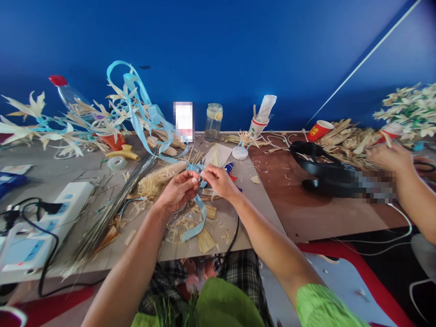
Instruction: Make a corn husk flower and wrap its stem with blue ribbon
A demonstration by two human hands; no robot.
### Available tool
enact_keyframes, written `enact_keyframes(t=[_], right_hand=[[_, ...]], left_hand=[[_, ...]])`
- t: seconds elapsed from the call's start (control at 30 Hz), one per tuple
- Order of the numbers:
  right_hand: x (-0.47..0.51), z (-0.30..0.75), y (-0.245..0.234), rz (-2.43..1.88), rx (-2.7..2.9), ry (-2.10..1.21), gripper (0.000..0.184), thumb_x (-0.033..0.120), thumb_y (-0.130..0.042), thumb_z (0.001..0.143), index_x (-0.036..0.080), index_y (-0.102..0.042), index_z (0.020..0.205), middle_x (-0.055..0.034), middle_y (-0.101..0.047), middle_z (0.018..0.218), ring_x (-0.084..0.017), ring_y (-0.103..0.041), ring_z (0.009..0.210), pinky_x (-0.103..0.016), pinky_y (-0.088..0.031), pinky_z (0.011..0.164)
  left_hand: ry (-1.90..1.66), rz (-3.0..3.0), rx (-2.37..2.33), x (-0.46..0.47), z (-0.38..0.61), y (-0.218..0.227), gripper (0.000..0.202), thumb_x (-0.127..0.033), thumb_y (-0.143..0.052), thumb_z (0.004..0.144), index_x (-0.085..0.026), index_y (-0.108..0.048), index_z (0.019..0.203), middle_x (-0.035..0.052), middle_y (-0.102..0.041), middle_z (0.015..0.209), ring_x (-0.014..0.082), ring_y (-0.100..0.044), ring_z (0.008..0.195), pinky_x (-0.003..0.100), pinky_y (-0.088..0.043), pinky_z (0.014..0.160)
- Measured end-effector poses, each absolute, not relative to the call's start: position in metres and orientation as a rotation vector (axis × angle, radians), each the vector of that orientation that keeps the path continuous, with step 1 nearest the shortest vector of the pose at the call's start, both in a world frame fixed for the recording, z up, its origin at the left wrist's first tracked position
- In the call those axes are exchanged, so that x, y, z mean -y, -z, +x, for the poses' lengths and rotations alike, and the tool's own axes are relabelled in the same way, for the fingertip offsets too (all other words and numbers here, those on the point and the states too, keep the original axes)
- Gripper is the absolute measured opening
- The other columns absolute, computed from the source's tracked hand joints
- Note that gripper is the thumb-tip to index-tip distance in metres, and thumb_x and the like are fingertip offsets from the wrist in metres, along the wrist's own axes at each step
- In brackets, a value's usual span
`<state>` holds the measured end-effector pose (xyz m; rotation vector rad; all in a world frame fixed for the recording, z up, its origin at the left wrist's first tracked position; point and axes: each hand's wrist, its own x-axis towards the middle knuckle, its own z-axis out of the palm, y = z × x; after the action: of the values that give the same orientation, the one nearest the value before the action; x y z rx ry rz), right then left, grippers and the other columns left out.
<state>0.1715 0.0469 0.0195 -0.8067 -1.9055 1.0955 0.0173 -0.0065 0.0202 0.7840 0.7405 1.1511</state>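
My left hand (pixel 179 190) and my right hand (pixel 219 180) meet over the middle of the table, fingertips pinched together on a light blue ribbon (pixel 199 213). The ribbon hangs down from the pinch toward the table's near edge and also runs up in loops (pixel 136 97) to the far left. A dried corn cob (pixel 160 177) lies just left of my left hand. Husk scraps (pixel 190 225) are strewn under both wrists.
A bundle of thin wires (pixel 109 209) and a white power strip (pixel 51 218) lie at left. A tape roll (pixel 116 162), glass jar (pixel 213 121) and paper cups (pixel 318 130) stand further back. Another person's hand (pixel 390 156) reaches in at right by black headgear (pixel 327 175).
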Motion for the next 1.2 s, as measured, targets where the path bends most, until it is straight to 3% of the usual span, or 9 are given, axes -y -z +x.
enact_keyframes(t=[0.37, 0.7, 0.8, 0.9, 1.03, 1.13, 1.2], right_hand=[[-0.047, 0.167, -0.014, -0.815, 1.854, -1.026, 0.040, 0.038, -0.043, 0.088, 0.017, -0.044, 0.053, -0.0018, -0.053, 0.075, -0.012, -0.050, 0.071, -0.025, -0.038, 0.070], [-0.045, 0.167, -0.014, -0.887, 1.849, -1.120, 0.041, 0.043, -0.041, 0.088, 0.018, -0.042, 0.055, 0.0042, -0.041, 0.055, -0.008, -0.039, 0.052, -0.024, -0.032, 0.057], [-0.049, 0.167, -0.010, -0.967, 1.806, -1.102, 0.044, 0.047, -0.041, 0.087, 0.018, -0.044, 0.055, 0.0032, -0.043, 0.053, -0.009, -0.041, 0.052, -0.024, -0.034, 0.057], [-0.053, 0.171, -0.012, -0.983, 1.642, -0.920, 0.043, 0.049, -0.045, 0.086, 0.017, -0.053, 0.060, -0.0023, -0.054, 0.069, -0.013, -0.050, 0.067, -0.027, -0.039, 0.067], [-0.049, 0.177, -0.022, -0.779, 1.703, -0.960, 0.037, 0.050, -0.049, 0.085, 0.017, -0.066, 0.087, -0.0067, -0.056, 0.096, -0.016, -0.054, 0.086, -0.030, -0.042, 0.078], [-0.040, 0.174, -0.025, -0.650, 1.873, -0.992, 0.032, 0.044, -0.060, 0.079, 0.020, -0.067, 0.099, -0.0063, -0.052, 0.101, -0.018, -0.053, 0.096, -0.034, -0.042, 0.087], [-0.035, 0.169, -0.024, -0.621, 1.931, -0.905, 0.022, 0.036, -0.065, 0.077, 0.020, -0.068, 0.091, -0.0059, -0.052, 0.098, -0.019, -0.051, 0.098, -0.036, -0.040, 0.092]], left_hand=[[-1.127, 0.784, -0.787, 0.005, 0.018, -0.016, 0.023, -0.027, -0.074, 0.070, -0.013, -0.061, 0.083, -0.0023, -0.050, 0.059, 0.0034, -0.038, 0.045, 0.016, -0.026, 0.042], [-1.046, 0.773, -0.853, 0.006, 0.018, -0.015, 0.028, -0.029, -0.076, 0.066, -0.013, -0.063, 0.085, -0.0015, -0.054, 0.060, 0.0025, -0.040, 0.043, 0.015, -0.027, 0.041], [-1.017, 0.777, -0.864, 0.005, 0.018, -0.015, 0.028, -0.028, -0.077, 0.066, -0.012, -0.063, 0.084, -0.0009, -0.055, 0.059, 0.0025, -0.040, 0.043, 0.015, -0.026, 0.041], [-1.029, 0.758, -0.868, 0.004, 0.018, -0.014, 0.028, -0.027, -0.077, 0.065, -0.012, -0.063, 0.083, -0.0015, -0.054, 0.058, 0.0020, -0.038, 0.042, 0.015, -0.025, 0.040], [-1.088, 0.721, -0.864, 0.003, 0.018, -0.014, 0.028, -0.027, -0.078, 0.064, -0.011, -0.063, 0.082, -0.0025, -0.052, 0.057, 0.0015, -0.037, 0.042, 0.015, -0.025, 0.040], [-1.131, 0.686, -0.876, 0.003, 0.018, -0.014, 0.028, -0.027, -0.079, 0.063, -0.012, -0.062, 0.079, -0.0034, -0.051, 0.057, 0.0015, -0.039, 0.042, 0.015, -0.027, 0.041], [-1.157, 0.670, -0.886, 0.003, 0.019, -0.015, 0.028, -0.026, -0.080, 0.060, -0.012, -0.062, 0.077, -0.0043, -0.049, 0.056, 0.0014, -0.040, 0.042, 0.015, -0.029, 0.042]])
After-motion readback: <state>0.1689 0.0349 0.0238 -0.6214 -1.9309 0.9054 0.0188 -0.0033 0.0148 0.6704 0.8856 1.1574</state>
